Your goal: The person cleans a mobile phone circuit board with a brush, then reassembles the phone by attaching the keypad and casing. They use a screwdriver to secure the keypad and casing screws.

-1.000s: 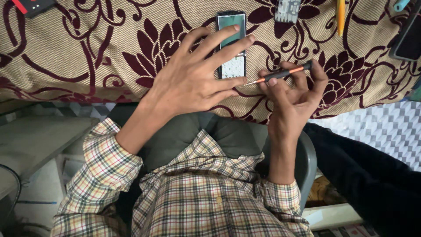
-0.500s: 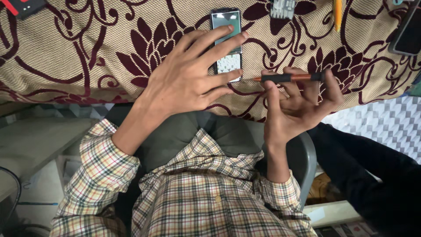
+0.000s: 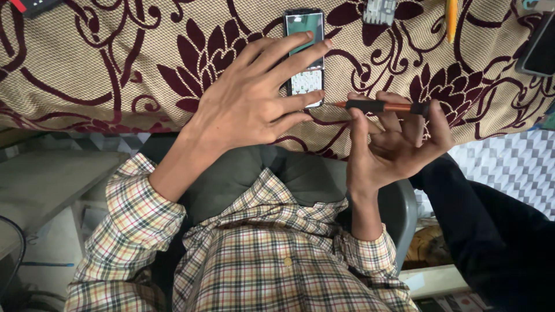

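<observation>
Covering most of the bench is a tan cloth woven with dark maroon flowers and scrolls, and everything else lies on it. Below it, nearest the camera, shows a checked shirt in cream, green and red over a dark green top, with a grey chair behind the forearms and a dark sleeve off to the right edge. The left hand lies palm down on the cloth with its fingers spread wide and flat, their tips pressing on a small bar phone, so it steadies the phone rather than gripping it. The phone lies face up near the top middle of the cloth, its greenish screen away from the person and its pale keypad towards them. The right hand is turned palm up just right of the phone, its fingers curled around a slim screwdriver with a black grip and orange shaft, held level, its tip just beside the phone's lower corner. Along the top edge lie a yellow tool, a small grey part and another dark phone.
</observation>
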